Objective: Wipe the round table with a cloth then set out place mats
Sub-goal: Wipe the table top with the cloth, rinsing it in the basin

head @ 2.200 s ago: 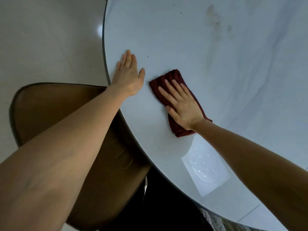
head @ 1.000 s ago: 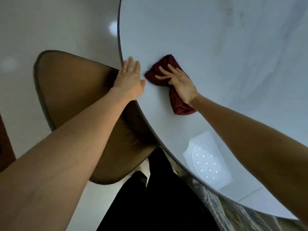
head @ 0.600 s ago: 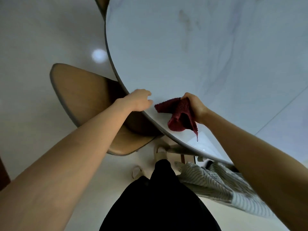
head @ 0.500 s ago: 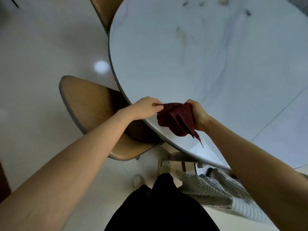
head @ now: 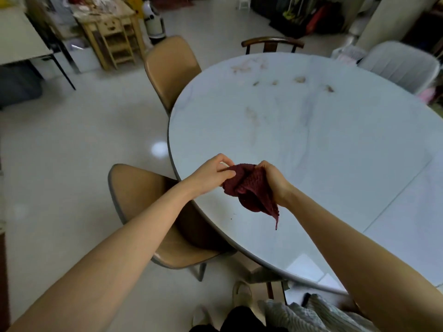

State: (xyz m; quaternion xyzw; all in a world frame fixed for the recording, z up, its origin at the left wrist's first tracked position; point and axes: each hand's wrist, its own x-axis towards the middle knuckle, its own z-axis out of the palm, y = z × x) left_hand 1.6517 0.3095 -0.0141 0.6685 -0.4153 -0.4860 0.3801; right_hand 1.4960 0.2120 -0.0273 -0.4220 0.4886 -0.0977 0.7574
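Pale floor tiles and several chairs ringed the round table (head: 311, 144) in the single head view, with a tan chair (head: 153, 212) tucked under the rim just below the left forearm. Both hands were raised over the near edge of the table: the left hand (head: 211, 176) pinched one end of the dark red cloth (head: 249, 188), and the right hand (head: 273, 180) had its fingers curled round the other end, so the cloth hung bunched between them, clear of the surface, one corner trailing down. Beyond the hands, on the far side of the top, brownish smears and crumbs (head: 299, 79) lay unwiped. No place mats could be seen. This looked like the wiping step, paused to refold or turn the cloth. The next move probably called for laying it flat again and reaching well past the hands toward those far marks.
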